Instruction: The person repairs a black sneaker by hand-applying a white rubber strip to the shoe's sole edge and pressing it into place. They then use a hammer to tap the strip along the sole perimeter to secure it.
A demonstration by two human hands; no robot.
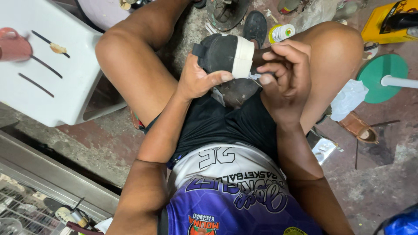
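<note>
Left hand (198, 80) grasped black shoe (220, 52) bearing white band (243, 56); right hand (285, 74), fingers clenched, pinched something at the band.

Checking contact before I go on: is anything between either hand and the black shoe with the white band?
Nothing visible. The left hand lies directly on the black shoe; the right hand pinches at its white band.

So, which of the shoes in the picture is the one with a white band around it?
The black shoe held between the left hand and right hand. The brown sandal and the dark soles lie on the floor, with no band.
</note>
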